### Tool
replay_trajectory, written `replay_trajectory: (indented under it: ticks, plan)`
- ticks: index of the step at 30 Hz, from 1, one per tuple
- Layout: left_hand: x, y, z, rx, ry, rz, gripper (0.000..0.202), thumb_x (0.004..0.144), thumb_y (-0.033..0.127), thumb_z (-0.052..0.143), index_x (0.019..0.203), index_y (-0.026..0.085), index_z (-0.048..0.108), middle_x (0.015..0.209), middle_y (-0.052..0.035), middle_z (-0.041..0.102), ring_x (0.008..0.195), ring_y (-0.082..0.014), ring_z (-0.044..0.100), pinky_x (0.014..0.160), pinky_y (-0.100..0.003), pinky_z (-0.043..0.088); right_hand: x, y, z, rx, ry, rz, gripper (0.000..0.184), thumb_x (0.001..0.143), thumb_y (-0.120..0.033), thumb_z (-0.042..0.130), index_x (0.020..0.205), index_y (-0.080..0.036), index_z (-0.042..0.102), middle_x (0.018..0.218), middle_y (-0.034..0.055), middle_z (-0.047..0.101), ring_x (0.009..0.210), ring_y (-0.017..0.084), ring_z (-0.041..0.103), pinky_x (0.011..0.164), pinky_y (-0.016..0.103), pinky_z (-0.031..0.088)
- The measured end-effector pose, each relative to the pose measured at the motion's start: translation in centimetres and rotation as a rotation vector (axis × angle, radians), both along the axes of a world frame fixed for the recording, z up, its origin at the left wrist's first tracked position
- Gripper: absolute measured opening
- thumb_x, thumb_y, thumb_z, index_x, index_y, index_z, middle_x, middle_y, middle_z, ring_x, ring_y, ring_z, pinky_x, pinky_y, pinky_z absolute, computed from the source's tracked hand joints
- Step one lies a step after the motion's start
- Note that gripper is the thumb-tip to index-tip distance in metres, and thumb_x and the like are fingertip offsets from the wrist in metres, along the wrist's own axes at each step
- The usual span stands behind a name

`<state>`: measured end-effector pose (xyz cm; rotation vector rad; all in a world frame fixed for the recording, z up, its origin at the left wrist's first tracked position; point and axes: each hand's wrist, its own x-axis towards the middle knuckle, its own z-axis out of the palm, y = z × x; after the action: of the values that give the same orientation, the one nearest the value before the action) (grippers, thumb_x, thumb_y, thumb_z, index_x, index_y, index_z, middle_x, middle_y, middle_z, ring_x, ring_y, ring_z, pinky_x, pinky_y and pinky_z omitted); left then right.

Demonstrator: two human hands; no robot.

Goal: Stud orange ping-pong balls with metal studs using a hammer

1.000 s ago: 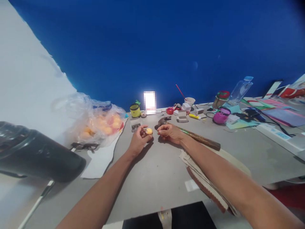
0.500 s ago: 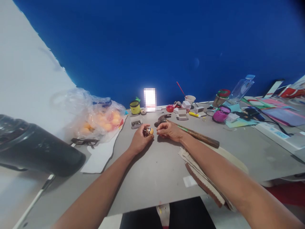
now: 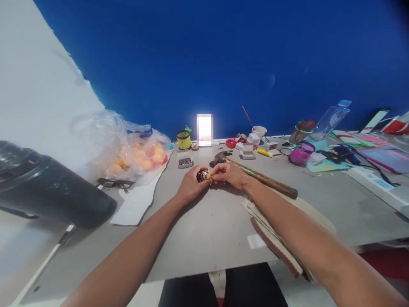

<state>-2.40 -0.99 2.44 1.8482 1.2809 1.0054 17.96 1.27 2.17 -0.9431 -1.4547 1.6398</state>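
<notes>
My left hand is closed around a small round orange ball with dark studs on it, held just above the grey table. My right hand meets it from the right, fingertips pinched against the ball; what the pinch holds is too small to make out. A hammer with a brown wooden handle lies on the table just behind my right hand. A small open box of dark tacks sits behind my left hand.
A clear plastic bag of orange balls and black glasses lie at left, by a large black object. Cups, small boxes, a pink pouch, a bottle and coloured papers crowd the back right. Cloth pieces lie under my right forearm.
My right hand has moved left until its fingertips touch the ball. My left hand has turned the ball, so its studded side shows. The view shifted slightly.
</notes>
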Motion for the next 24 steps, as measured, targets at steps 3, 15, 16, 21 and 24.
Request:
replay_trajectory:
  ticks: [3, 15, 16, 21, 24]
  plan:
    - [0.1, -0.1, 0.1, 0.025, 0.021, 0.008, 0.036, 0.073, 0.035, 0.077, 0.105, 0.020, 0.071, 0.101, -0.0050, 0.074, 0.090, -0.0233, 0.065, 0.087, -0.037, 0.052, -0.1, 0.0, -0.2, -0.001, -0.006, -0.010, 0.029, 0.065, -0.033, 0.092, 0.080, -0.016, 0.074, 0.073, 0.0043, 0.074, 0.061, 0.011, 0.063, 0.055, 0.022, 0.047]
    - [0.0, 0.3, -0.6, 0.141, 0.128, -0.030, 0.029, 0.077, 0.029, 0.075, 0.105, 0.021, 0.076, 0.100, -0.0062, 0.068, 0.095, -0.0241, 0.063, 0.090, -0.035, 0.051, -0.3, -0.1, -0.2, -0.021, -0.012, -0.031, 0.027, 0.062, -0.031, 0.092, 0.078, -0.015, 0.076, 0.071, 0.0049, 0.073, 0.062, 0.012, 0.063, 0.055, 0.023, 0.047]
    - [0.0, 0.3, -0.7, 0.142, 0.131, -0.028, 0.029, 0.077, 0.028, 0.075, 0.105, 0.021, 0.076, 0.100, -0.0062, 0.068, 0.095, -0.0240, 0.063, 0.090, -0.035, 0.050, -0.4, -0.1, -0.2, -0.021, -0.013, -0.032, 0.027, 0.063, -0.031, 0.092, 0.078, -0.015, 0.076, 0.071, 0.0050, 0.073, 0.062, 0.013, 0.063, 0.055, 0.023, 0.047]
    - [-0.1, 0.6, -1.1, 0.154, 0.148, -0.025, 0.032, 0.076, 0.028, 0.076, 0.107, 0.021, 0.074, 0.102, -0.0064, 0.068, 0.095, -0.0242, 0.062, 0.091, -0.036, 0.050, -0.6, -0.1, -0.1, -0.030, -0.032, -0.052, 0.026, 0.061, -0.028, 0.093, 0.076, -0.016, 0.075, 0.070, 0.0054, 0.073, 0.062, 0.013, 0.063, 0.055, 0.023, 0.048]
    - [-0.1, 0.6, -1.3, 0.161, 0.158, -0.027, 0.031, 0.076, 0.027, 0.076, 0.106, 0.020, 0.074, 0.100, -0.0061, 0.066, 0.094, -0.0239, 0.061, 0.090, -0.036, 0.050, -0.7, -0.1, -0.1, -0.031, -0.036, -0.064, 0.026, 0.061, -0.028, 0.092, 0.075, -0.016, 0.075, 0.070, 0.0056, 0.073, 0.062, 0.013, 0.063, 0.056, 0.023, 0.048]
